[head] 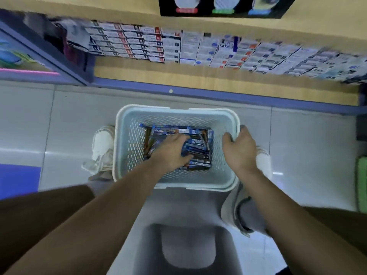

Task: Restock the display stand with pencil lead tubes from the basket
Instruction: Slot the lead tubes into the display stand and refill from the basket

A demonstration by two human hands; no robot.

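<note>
Floor (297, 139): one basket (234, 120), tubes (198, 144), two hands (170, 149) (239, 148)

The boxes (178, 46) on the shelf (198, 76) toward 12 o'clock are smeared by blur and their print is unreadable, worst at the 10 and 2 o'clock ends. A dark poster (218, 6) above them is cut off by the top edge. In the basket (127, 147), the left hand (170, 149) covers much of the pencil lead tubes (198, 143). Their labels are too small to read, and whether the hand grips any cannot be told. The right hand (238, 147) curls over the basket's 3 o'clock rim, fingertips tucked out of sight. The basket hides part of the shoe (103, 143) at 9 o'clock. A green thing (361, 183) at 3 o'clock is cut off by the right edge.
</note>
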